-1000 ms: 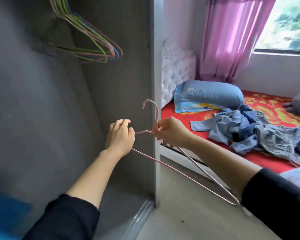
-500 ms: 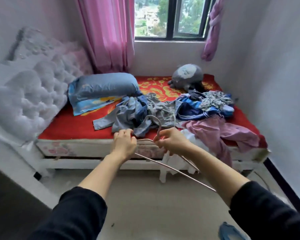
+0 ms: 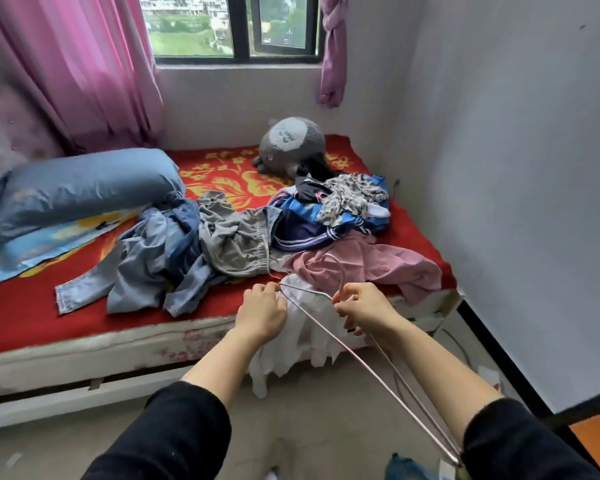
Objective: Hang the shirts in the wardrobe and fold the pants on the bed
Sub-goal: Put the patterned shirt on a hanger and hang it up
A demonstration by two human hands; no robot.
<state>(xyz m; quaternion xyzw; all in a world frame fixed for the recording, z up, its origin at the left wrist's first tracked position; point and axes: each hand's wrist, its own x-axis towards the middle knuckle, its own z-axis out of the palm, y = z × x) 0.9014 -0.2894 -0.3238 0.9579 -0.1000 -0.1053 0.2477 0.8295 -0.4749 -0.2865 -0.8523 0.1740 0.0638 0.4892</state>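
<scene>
Bed (image 3: pixel 32 313) ahead: left hand (image 3: pixel 260 313) and right hand (image 3: pixel 364 308) grip hanger (image 3: pixel 326 331).

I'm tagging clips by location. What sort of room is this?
Most likely a home bedroom: a bed with a blue pillow, pink curtains at the window, and a pile of clothes on the bed. The left hand and right hand grip a wire hanger.
</scene>
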